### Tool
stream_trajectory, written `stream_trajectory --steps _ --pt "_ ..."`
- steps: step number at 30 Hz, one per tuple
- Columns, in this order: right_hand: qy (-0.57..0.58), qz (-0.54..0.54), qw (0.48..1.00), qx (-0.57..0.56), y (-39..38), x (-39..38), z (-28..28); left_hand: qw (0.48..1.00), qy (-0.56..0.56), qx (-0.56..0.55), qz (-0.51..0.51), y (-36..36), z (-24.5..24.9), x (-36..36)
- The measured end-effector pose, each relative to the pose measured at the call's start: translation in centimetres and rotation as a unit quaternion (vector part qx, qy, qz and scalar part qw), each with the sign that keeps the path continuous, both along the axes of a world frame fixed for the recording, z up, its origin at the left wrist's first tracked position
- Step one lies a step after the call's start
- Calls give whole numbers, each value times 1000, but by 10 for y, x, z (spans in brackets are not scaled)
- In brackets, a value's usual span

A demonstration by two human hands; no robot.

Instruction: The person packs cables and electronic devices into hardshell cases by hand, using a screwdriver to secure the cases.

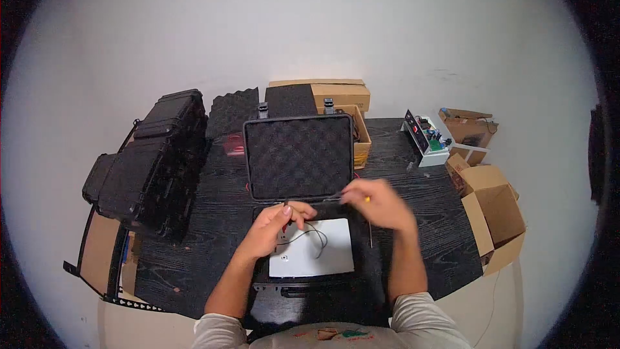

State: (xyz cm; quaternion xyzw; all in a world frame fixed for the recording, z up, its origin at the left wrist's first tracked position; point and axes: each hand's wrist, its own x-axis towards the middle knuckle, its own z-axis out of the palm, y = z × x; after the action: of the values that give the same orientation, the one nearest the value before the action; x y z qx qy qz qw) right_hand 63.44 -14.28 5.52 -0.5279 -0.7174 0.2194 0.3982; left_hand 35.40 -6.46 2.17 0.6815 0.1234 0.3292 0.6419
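Observation:
An open black hard case (353, 155) with a foam-lined lid stands in front of me. In its lower half lies a white panel (329, 255) with small fittings along its left side. My left hand (271, 229) is closed over the panel's upper left corner, pinching a thin black cable (321, 236) that loops across the white surface. A small red part shows by those fingers. Raised over the case's right side, my right hand (381, 203) is blurred, its fingers pressed together. A yellow bit and a thin dark shaft below suggest a screwdriver (371, 236) in it.
Black hard cases (152, 155) are stacked at the left. Foam sheets (234, 113) and cardboard boxes (342, 94) line the back. A white housing with exposed circuit boards (429, 145) sits at the right rear. Beside the table's right edge is an open carton (494, 216).

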Motion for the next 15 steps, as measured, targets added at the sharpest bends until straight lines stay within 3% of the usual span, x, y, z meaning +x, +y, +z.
stream_trajectory --steps 3,4,6,10,13,15 --pt "65 -203 976 47 -17 64 -2 999 13 35 30 6 1 -3" --pt "20 -274 958 80 -26 90 -5 999 11 39 31 6 1 -3" --pt "-26 -439 889 128 -41 130 -11 998 7 48 30 7 1 -3" --pt "-77 -617 777 97 -56 167 -28 1000 14 17 -18 3 4 -3" --pt "-261 -573 761 158 -50 156 -37 996 3 -5 -86 2 0 -4" --pt "-170 -455 864 134 -40 131 -24 989 3 -19 -147 4 -4 -6"
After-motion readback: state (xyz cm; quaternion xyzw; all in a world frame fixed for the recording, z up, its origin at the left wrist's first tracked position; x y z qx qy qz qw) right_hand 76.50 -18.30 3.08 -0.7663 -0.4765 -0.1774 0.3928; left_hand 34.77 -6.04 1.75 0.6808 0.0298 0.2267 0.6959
